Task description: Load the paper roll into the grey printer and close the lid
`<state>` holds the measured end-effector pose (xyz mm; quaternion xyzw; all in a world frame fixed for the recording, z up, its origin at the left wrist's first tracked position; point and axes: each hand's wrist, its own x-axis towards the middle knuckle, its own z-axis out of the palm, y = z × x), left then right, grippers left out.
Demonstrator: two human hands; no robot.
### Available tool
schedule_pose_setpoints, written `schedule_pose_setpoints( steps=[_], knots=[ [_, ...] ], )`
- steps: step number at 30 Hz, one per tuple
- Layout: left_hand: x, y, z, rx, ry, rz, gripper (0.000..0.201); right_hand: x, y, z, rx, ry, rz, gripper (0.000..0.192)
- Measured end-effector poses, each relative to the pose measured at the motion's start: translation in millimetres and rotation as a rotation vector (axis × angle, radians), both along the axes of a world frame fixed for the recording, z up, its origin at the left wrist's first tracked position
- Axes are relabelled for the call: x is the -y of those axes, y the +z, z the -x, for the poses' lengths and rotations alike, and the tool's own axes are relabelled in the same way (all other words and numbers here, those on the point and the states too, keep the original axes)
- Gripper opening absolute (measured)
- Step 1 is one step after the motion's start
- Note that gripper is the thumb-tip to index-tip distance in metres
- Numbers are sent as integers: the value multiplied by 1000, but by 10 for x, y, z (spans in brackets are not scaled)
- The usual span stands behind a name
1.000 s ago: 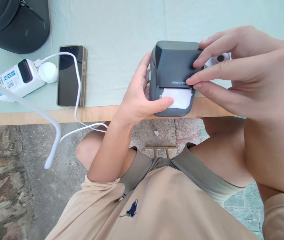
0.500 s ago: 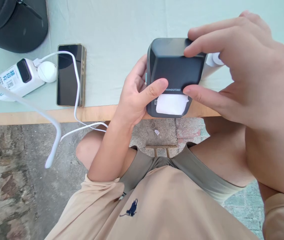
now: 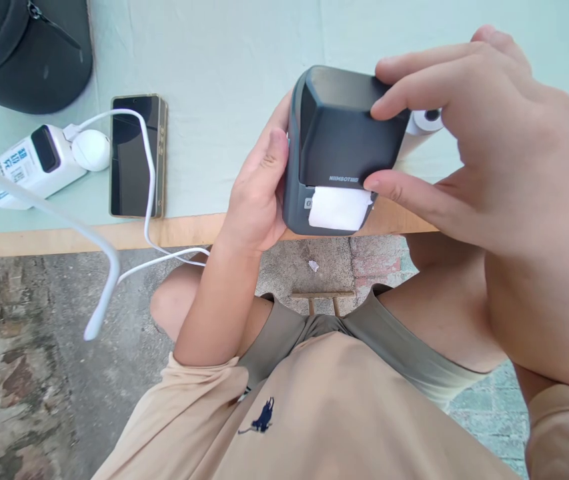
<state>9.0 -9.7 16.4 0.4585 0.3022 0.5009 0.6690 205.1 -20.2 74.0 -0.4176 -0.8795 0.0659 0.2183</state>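
Both hands grip dark grey plastic label printer (image 3: 337, 133) w/ white paper strip (image 3: 339, 208) under right hand (image 3: 484, 140) thumb; left hand (image 3: 259, 193) fingers curled round its side, right fingers spread over top.

The dark grey label printer (image 3: 337, 143) carried a small pale brand line on its lid, just above the paper slot, and it read roughly "NIIMBOT", though the last characters were too fine to make out. The white label (image 3: 339, 208) poking out of the slot was blank. Over on the left, the white power bank (image 3: 29, 163) showed blue printed characters on its side, too small and tilted to read; a dark display panel sat on its top and showed no digits. The beige shirt (image 3: 314, 413) bore a small dark blue embroidered figure on the chest, a logo without letters.
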Motion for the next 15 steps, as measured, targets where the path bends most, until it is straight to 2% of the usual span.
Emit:
schedule_pose_setpoints(
  steps=[7,12,15],
  knots=[
    [37,-59,43,-50,84,100,46,26,9,38,0,18,-16,41],
    [33,-3,33,29,39,100,33,31,6,45,20,-5,-2,49],
    [38,46,11,42,-17,126,37,32,70,60,-19,-12,-27,53]
  ],
)
